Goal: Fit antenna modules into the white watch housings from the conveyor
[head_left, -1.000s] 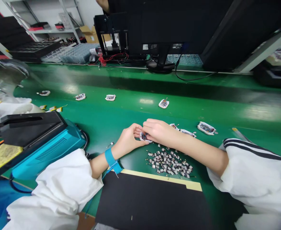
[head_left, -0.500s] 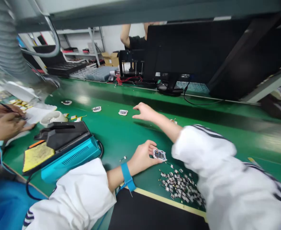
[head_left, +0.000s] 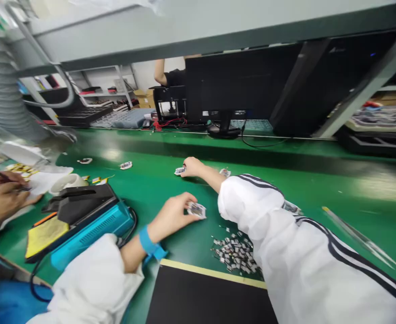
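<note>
My left hand (head_left: 171,216) pinches a small white-framed circuit module (head_left: 197,209) just above the green bench mat (head_left: 319,180). My right hand (head_left: 192,167) stretches far forward, its fingers curled against another module (head_left: 180,171) lying on the mat. A third module (head_left: 224,173) sits just behind my right forearm, and a fourth (head_left: 291,207) is partly hidden by my sleeve. Below my hands spreads a loose pile of tiny wired metal components (head_left: 234,252), partly covered by my right sleeve.
A co-worker's hands (head_left: 2,193) work with a thin tool at the far left. A teal-and-black machine (head_left: 83,227) stands beside my left arm. A black mat (head_left: 211,297) lies at the front edge, and a monitor (head_left: 245,85) stands across the bench.
The view has swung left and up. My right hand has left the held module and moved forward onto a farther one. My left hand keeps its module.
</note>
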Demonstrator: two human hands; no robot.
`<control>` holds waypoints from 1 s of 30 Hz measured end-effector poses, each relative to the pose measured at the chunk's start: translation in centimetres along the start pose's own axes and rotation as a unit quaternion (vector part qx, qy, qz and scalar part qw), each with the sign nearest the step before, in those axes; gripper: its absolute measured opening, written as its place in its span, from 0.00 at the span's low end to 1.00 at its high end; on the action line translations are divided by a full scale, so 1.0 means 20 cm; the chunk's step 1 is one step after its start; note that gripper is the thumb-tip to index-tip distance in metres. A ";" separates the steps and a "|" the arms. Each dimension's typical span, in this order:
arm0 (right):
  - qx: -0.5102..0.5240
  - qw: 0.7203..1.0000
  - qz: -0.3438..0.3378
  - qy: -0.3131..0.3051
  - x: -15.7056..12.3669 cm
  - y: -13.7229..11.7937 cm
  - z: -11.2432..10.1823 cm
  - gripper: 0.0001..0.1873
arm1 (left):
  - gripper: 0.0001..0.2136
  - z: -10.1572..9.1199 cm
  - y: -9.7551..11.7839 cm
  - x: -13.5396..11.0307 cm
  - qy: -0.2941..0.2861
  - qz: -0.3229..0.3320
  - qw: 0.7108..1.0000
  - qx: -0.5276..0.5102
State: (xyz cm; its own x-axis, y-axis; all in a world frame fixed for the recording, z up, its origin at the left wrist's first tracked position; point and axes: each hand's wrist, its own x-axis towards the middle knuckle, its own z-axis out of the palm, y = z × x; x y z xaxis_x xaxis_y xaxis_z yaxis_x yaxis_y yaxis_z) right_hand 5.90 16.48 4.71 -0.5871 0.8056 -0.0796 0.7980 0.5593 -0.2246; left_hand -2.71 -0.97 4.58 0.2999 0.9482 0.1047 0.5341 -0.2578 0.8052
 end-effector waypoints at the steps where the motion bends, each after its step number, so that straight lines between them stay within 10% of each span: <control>1: 0.002 1.000 0.000 0.009 -0.07 0.05 -0.03 0.15 | 0.15 -0.06 -0.01 0.03 0.043 -0.010 0.999 0.023; 5: 0.017 0.999 -0.027 0.033 -0.42 0.17 -0.06 0.11 | 0.15 -0.23 -0.14 0.23 0.219 -0.048 0.968 0.115; 12: 0.081 0.994 -0.071 0.034 -0.78 0.25 0.11 0.17 | 0.12 -0.21 -0.27 0.44 0.191 -0.072 0.960 0.190; 15: 0.107 0.991 -0.061 0.054 -0.79 0.25 0.16 0.17 | 0.11 -0.07 -0.06 0.31 0.141 0.005 0.966 0.216; 19: 0.134 0.987 -0.056 0.075 -0.79 0.24 0.18 0.17 | 0.07 0.21 0.17 0.08 -0.124 0.200 0.937 0.260; 24: 0.153 0.984 -0.047 0.083 -0.79 0.23 0.19 0.17 | 0.06 0.42 0.17 0.01 -0.148 0.199 0.892 0.378; 30: 0.179 0.978 -0.083 0.063 -0.78 0.21 0.20 0.19 | 0.06 0.33 0.12 0.01 -0.155 0.185 0.886 0.396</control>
State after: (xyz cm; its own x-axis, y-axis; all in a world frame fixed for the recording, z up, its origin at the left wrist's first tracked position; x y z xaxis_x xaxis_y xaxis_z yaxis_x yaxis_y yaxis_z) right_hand 17.90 5.46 1.14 -0.6649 0.7399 0.1020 0.5810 0.5982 -0.5519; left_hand 3.88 -2.62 2.72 0.7079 0.7062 0.0115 0.7037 -0.7065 0.0750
